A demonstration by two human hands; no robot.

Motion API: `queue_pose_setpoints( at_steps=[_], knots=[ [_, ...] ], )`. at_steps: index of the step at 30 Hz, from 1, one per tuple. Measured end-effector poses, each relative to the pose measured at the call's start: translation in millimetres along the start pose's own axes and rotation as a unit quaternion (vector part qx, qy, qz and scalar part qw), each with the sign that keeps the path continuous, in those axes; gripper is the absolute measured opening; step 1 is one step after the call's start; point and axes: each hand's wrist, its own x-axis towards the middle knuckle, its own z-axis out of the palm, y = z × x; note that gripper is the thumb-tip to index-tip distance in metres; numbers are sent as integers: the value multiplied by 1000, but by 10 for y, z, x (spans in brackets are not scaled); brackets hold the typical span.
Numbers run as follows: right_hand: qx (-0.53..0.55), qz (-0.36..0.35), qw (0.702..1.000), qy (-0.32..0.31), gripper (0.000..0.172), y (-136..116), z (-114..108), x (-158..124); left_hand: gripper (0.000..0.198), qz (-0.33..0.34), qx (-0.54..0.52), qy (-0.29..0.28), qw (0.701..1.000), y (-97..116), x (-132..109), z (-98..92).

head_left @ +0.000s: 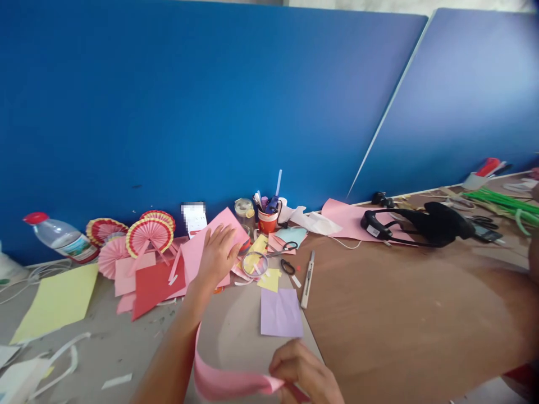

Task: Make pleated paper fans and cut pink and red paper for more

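My left hand (218, 253) reaches out over a pink paper sheet (231, 217), fingers stretched and resting on it. In the near foreground my right hand (306, 371) pinches one end of a long pink paper strip (227, 382), which curves away to the left beneath my left forearm. Beside the pink sheet lies a red paper piece (158, 292), and behind that stand several folded paper fans (150, 235) with pink middles and red-and-yellow rims. A creased purple square of paper (281, 313) lies between my hands and the utility knife (309, 279).
Black-handled scissors (288, 266) and a tape roll (255, 265) lie behind the purple square. A red cup of pens (267, 221) stands by the blue partition (210, 112). At left are a red-capped bottle (63, 241) and yellow paper (59, 303); at right, a black strapped device (421, 224).
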Motion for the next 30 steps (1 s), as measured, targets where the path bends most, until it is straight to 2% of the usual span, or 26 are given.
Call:
queue_pose_setpoints(
  at_steps=[2, 5, 7, 10, 12, 14, 16, 18, 20, 22, 24, 26, 28, 30],
  knots=[
    [-18, -19, 1000, -6, 22, -44, -89, 99, 38, -24, -24, 24, 999, 22, -61, -163],
    [-42, -31, 998, 39, 21, -135, -161, 205, 39, -106, -94, 74, 987, 48, -257, -434],
    [-49, -39, 996, 64, 20, -171, -177, 241, 38, -179, -155, 87, 968, 63, -445, -616],
    [-82, -58, 992, 80, 20, -137, -200, 298, 39, -253, -235, 121, 930, 80, -763, -856],
    [-132, -79, 983, 102, 21, -64, -244, 383, 39, -298, -254, 150, 908, 97, -964, -978],
    [-188, -101, 965, 154, 19, 13, -315, 520, 40, -340, -254, 172, 889, 131, -1128, -1064],
    [-242, -116, 934, 235, 15, 53, -390, 680, 41, -367, -242, 180, 880, 184, -1237, -1108],
    [-276, -138, 904, 296, 16, 33, -429, 806, 40, -369, -232, 180, 882, 243, -1296, -1101],
    [-285, -164, 893, 306, 20, -28, -395, 849, 39, -353, -216, 179, 892, 292, -1326, -1046],
    [-279, -186, 911, 239, 22, -84, -274, 788, 37, -333, -187, 183, 906, 315, -1354, -962],
    [-264, -186, 941, 100, 22, -95, -88, 646, 36, -311, -164, 193, 916, 317, -1394, -876],
    [-254, -167, 952, -20, 20, -59, 115, 473, 34, -292, -148, 203, 923, 312, -1444, -812],
    [-272, -143, 943, -128, 11, -4, 288, 323, 32, -280, -132, 202, 929, 319, -1502, -773],
    [-298, -133, 916, -232, 4, 32, 407, 228, 29, -265, -120, 180, 940, 347, -1574, -749]
  ],
)
